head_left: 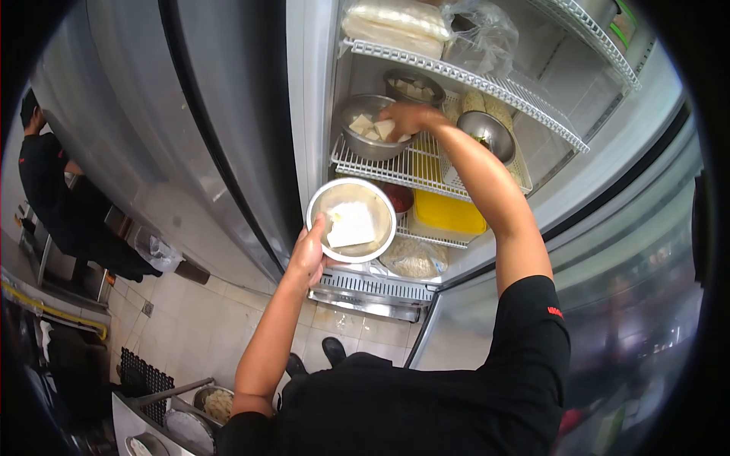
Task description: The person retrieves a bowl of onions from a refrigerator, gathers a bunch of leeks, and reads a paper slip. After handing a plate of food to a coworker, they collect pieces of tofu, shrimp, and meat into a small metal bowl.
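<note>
While gripping a bowl (380, 201) with a white block (353, 226) inside, central in head view, using left fingers (318, 225) at its eight o'clock, reaches right fingers (397, 115) into a steel bowl (372, 150) of white pieces (363, 124) at twelve; cannot tell whether closed.

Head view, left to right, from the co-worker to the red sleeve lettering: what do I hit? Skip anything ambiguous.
Co-worker in black → left hand → bowl it holds → right hand → steel bowl on the shelf → red sleeve lettering.
</note>
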Tool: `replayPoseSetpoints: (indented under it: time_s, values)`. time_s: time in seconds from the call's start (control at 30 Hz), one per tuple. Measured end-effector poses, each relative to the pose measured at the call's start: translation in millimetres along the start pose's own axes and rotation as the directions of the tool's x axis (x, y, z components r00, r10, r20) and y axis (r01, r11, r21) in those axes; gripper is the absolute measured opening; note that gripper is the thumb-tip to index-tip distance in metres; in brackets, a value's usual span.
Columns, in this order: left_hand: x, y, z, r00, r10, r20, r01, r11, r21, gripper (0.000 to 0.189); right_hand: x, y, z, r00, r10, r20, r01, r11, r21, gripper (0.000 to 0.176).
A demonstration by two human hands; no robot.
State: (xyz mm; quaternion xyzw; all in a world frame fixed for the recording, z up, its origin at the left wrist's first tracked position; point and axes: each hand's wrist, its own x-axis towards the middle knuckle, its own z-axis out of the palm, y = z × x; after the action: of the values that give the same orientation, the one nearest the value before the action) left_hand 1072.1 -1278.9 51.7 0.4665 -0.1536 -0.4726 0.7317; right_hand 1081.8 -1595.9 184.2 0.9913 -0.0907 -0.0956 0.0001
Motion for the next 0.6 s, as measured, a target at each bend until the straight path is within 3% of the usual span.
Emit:
replayPoseSetpoints:
  time_s: [0.07,0.13,0.27,0.33,0.37,0.5,0.53,0.6]
  values:
    - [2,7,3,0.999,0.016,0.039,-0.015,0.999,-0.036,0.051,10,9,1,0.995,0.034,0.089,-0.042,0.995,0.086,0.049]
    - [8,9,4,1.0,0.014,0.021,-0.013,0.999,-0.043,0.051,5,8,-6,0.995,0.088,0.055,-0.097,0.978,0.185,0.047]
    - [11,17,8,0.998,0.045,0.054,-0.044,0.999,-0.025,0.051,-11,8,-22,0.994,0.094,-0.059,-0.082,0.979,0.189,0.044]
    - [15,19,8,0.996,0.048,0.082,-0.045,0.998,-0.036,0.051,-27,5,-28,0.965,0.233,-0.121,-0.147,0.863,0.484,0.042]
    - [16,20,9,0.996,0.05,0.08,-0.047,0.998,-0.034,0.051,-32,7,-27,0.957,0.235,-0.171,-0.101,0.822,0.56,0.041]
    - [17,22,14,0.996,0.059,0.072,-0.057,0.998,-0.025,0.054,-72,-29,-27,0.996,0.022,-0.088,0.063,0.526,0.848,0.034]
    - [19,21,13,0.996,0.057,0.073,-0.055,0.998,-0.028,0.054,-82,-44,-26,0.998,0.009,-0.062,0.044,0.597,0.801,0.03]
    - [21,18,13,0.992,0.041,0.117,-0.039,0.999,-0.022,0.055,-84,-59,-8,0.986,-0.155,-0.056,0.138,0.594,0.793,0.03]
